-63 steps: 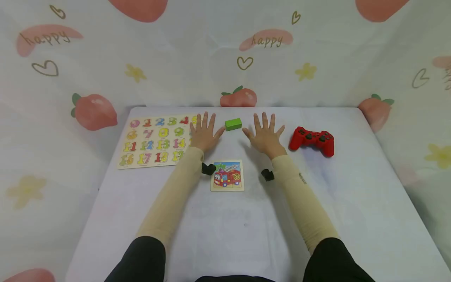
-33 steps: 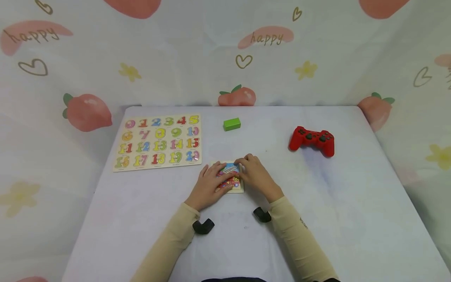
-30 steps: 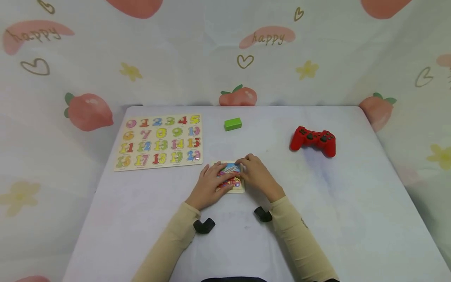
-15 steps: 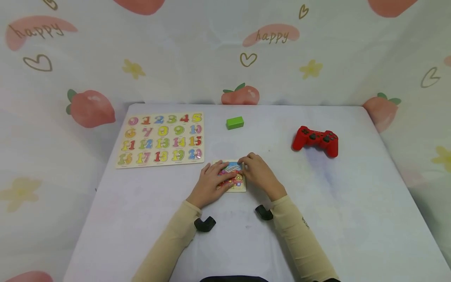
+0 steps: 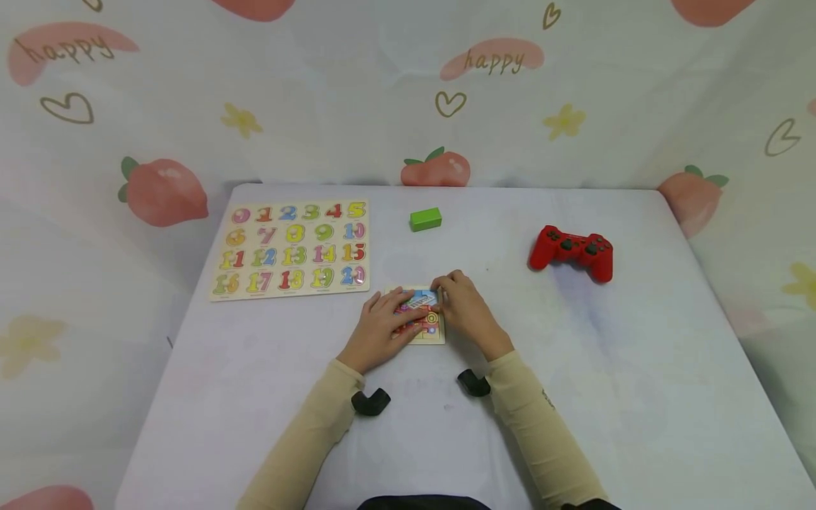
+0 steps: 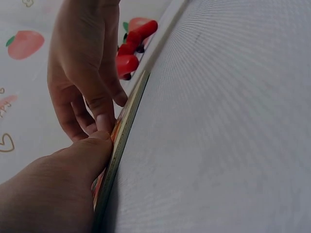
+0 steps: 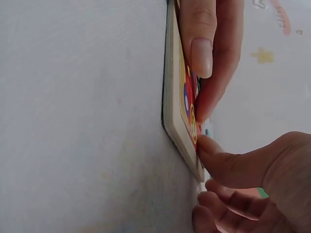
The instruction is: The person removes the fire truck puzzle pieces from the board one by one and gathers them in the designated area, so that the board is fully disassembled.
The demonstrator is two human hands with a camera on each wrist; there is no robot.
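Note:
A small square wooden jigsaw puzzle (image 5: 433, 333) with a red fire truck picture lies flat on the table. Across its left part rests my left hand (image 5: 376, 329), fingers extended over the picture. My right hand (image 5: 468, 312) is at the upper right corner, its fingers bent and its thumb on the puzzle's right side. In the right wrist view that thumb (image 7: 218, 162) presses the picture near the frame, while the other fingers curl beyond the far edge. The left wrist view shows the left thumb (image 6: 82, 153) on the board's near side. The fingers hide much of the picture.
A number puzzle board (image 5: 290, 249) lies at the back left. Behind the fire truck puzzle sits a green block (image 5: 425, 219), and a red game controller (image 5: 570, 253) is on the right. A printed cloth (image 5: 344, 92) hangs behind the white table (image 5: 574, 397).
Both hands, spread near the green block two seconds ago, have come back onto the fire truck puzzle. Over the last second they stay almost in place there; the head view shifts slightly.

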